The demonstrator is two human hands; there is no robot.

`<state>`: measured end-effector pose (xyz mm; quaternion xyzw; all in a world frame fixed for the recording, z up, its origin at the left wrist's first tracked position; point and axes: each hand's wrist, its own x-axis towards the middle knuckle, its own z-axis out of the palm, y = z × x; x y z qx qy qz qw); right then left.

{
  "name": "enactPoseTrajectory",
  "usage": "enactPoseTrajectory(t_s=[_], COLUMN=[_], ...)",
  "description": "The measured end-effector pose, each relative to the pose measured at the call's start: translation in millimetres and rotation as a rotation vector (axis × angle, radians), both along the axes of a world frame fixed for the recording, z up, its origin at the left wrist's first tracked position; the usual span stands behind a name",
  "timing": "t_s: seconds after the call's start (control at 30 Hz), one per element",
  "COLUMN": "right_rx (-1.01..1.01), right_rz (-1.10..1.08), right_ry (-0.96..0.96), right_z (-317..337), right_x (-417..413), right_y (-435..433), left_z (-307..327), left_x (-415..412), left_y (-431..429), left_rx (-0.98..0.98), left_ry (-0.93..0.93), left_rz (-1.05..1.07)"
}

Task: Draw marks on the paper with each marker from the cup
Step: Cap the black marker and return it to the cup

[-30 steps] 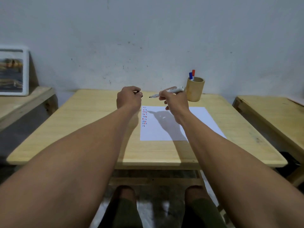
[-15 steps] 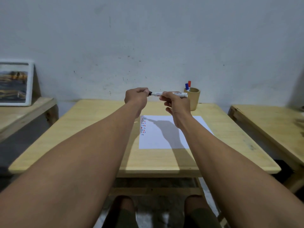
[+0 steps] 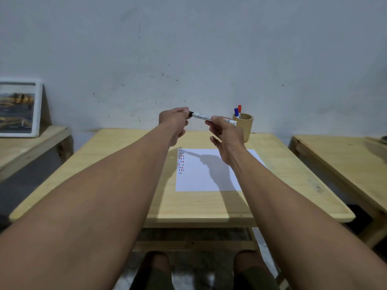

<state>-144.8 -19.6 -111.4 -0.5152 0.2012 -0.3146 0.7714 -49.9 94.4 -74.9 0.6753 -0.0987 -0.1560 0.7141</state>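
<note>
A white marker (image 3: 204,116) with a black cap is held level in the air above the table. My right hand (image 3: 225,135) grips its barrel. My left hand (image 3: 174,122) pinches the black cap (image 3: 191,113) on the marker's left end. Below lies a white paper (image 3: 209,174) with short red, blue and black marks (image 3: 181,161) down its left edge. A wooden cup (image 3: 245,126) stands at the table's far right, holding a blue marker (image 3: 236,113) and a red marker (image 3: 239,108).
The wooden table (image 3: 125,174) has a front edge close to my knees. A second wooden table (image 3: 345,164) stands to the right. A framed picture (image 3: 18,109) leans on the wall on a bench at the left.
One second ago the marker was uncapped and my hands were apart. My left hand has brought the black cap onto the marker's tip, and both hands have risen.
</note>
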Motion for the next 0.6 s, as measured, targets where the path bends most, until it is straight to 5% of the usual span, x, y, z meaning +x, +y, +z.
enactPoseTrajectory(t_s=[0.37,0.6], right_rx=[-0.039,-0.495], right_rz=[-0.003,-0.001], right_ry=[0.058,0.181], right_z=[-1,-3], right_x=[-7,-12], right_y=[-5,-11], left_z=[4,9], left_x=[1,8], left_y=[-7,-11], left_rx=[0.041,0.096], left_ry=[-0.044,-0.187], left_rz=[-0.031,0.005])
